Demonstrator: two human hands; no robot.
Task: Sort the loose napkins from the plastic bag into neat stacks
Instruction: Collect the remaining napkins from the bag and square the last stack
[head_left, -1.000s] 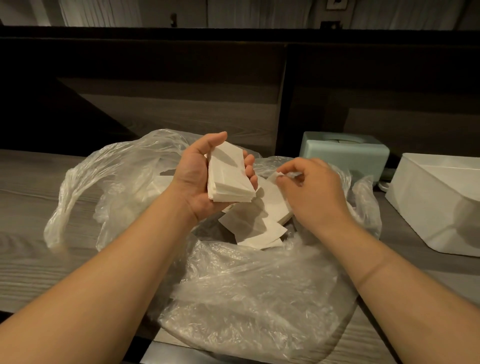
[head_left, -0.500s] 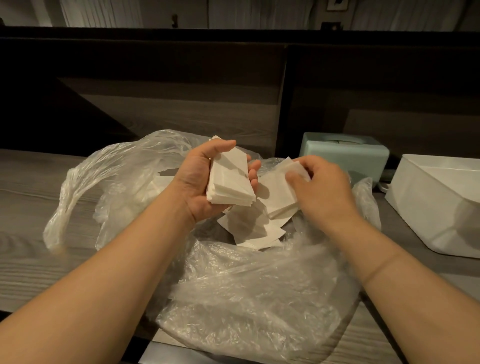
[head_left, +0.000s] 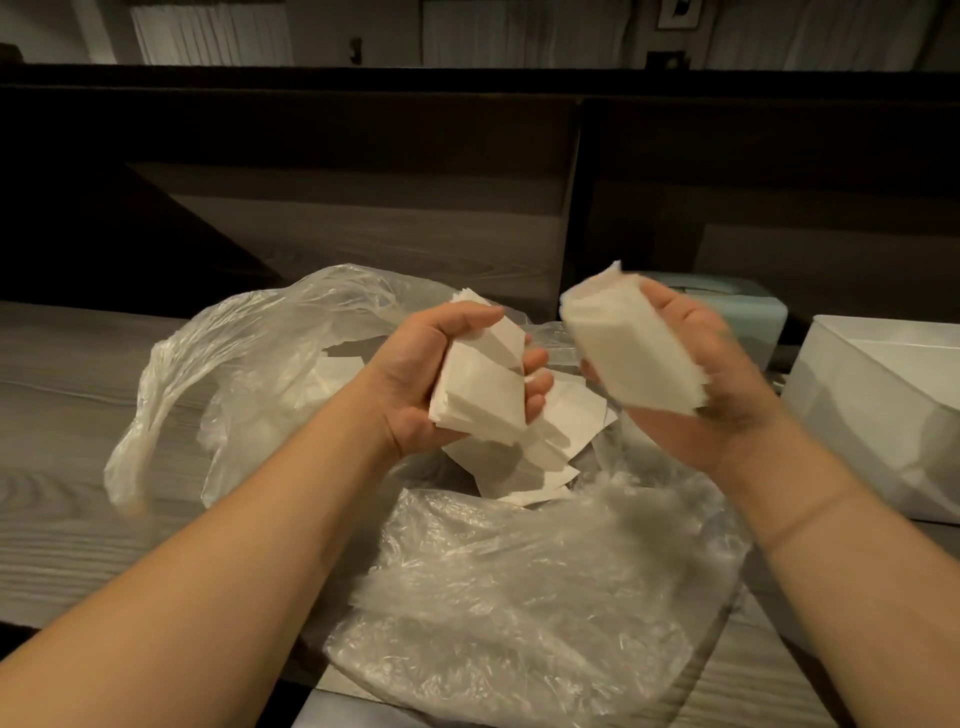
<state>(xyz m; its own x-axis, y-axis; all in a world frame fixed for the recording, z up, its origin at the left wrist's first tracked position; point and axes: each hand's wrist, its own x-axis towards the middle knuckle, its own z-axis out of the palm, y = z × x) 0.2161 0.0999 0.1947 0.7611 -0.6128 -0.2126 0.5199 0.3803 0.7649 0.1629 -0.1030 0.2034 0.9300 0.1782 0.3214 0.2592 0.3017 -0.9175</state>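
The plastic bag lies open and crumpled across the wooden counter, its mouth spread toward the person. Loose napkins remain inside it, overlapping at odd angles just below the two hands.

Beside the bag on the right stands a white bin, and behind the right hand sits a pale green tissue box, partly hidden.

The right hand grips a thick bundle of napkins lifted clear of the bag. It is blurred, so the finger placement is hard to read, but the bundle's long axis runs from upper left, away from the person, down to lower right.

The left hand holds a smaller stack with thumb over the top and fingers curled round the far edge. Its long axis tilts the same way, near end low. The top sheets are fanned out of line.

The step appears to be merging the bundle onto the held stack. To do it well, turn the right bundle until its long edges run parallel to the left stack's, lay it flat on top, then square the edges before setting anything down. Gripping loosely risks the thin sheets sliding apart.
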